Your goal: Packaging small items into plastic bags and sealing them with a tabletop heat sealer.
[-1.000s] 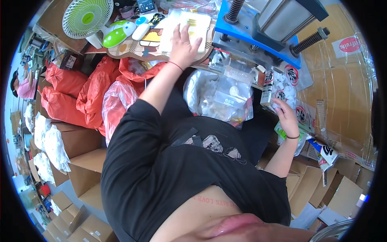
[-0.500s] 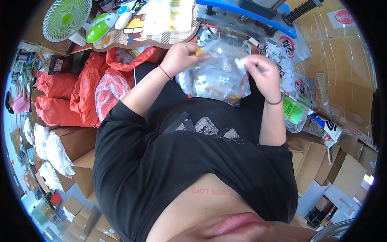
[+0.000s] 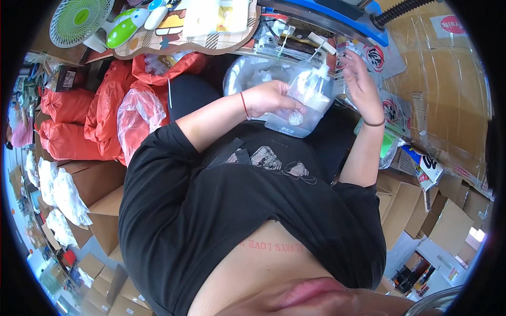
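My left hand (image 3: 275, 99) is closed, pinching a translucent plastic pouch (image 3: 312, 113) by its left side above my lap. A white spout or cap (image 3: 323, 70) shows at the pouch's upper right corner. My right hand (image 3: 361, 84) is raised to the right of the pouch, apart from it. Its fingers are stretched, with nothing visible in them. Behind my left hand lies a clear plastic bag (image 3: 238, 73) with crumpled translucent plastic in it; its exact contents are partly hidden.
A press with a blue frame (image 3: 337, 23) stands at the far side. A green-and-white fan (image 3: 81, 21) is on the patterned mat at far left. Red plastic bags (image 3: 71, 139) are piled at left; a large cardboard box (image 3: 448, 79) is at right.
My left hand has moved down and right, now holding the pouch by its side. My right hand has let go of a small white piece at the pouch and moved up and right, fingers spread.
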Action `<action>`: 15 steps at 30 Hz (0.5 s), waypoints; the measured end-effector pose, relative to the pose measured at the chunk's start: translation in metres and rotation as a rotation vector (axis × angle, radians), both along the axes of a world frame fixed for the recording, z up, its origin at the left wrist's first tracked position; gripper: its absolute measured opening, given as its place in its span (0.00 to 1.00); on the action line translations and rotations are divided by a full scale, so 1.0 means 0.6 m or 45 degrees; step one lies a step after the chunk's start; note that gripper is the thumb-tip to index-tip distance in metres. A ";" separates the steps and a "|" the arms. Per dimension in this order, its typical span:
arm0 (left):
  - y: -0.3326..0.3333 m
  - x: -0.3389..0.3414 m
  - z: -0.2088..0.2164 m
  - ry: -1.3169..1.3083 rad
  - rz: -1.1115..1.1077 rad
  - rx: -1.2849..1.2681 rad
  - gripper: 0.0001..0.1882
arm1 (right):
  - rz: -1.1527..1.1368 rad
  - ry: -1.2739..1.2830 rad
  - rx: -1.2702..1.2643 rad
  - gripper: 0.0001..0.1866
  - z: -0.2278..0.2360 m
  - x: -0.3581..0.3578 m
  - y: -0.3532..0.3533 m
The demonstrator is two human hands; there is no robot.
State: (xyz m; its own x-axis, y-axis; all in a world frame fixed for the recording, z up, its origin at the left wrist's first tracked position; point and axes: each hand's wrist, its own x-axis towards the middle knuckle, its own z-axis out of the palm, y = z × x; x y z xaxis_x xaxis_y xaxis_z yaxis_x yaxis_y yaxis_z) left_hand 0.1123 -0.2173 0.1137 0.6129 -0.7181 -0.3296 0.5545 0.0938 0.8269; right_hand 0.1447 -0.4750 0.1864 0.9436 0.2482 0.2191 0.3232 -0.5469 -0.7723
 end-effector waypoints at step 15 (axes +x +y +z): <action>0.115 0.174 -0.005 -1.468 1.300 1.158 0.32 | -0.371 -0.409 -0.594 0.14 -0.116 0.006 -0.129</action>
State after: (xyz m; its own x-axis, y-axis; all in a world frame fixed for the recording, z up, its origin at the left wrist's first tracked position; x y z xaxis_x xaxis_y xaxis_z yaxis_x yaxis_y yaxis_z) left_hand 0.2165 -0.1483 0.1108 0.8380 0.2003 0.5076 -0.2640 -0.6653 0.6984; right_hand 0.1481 -0.5522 0.1168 0.8920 0.1287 0.4333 0.2861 -0.9028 -0.3209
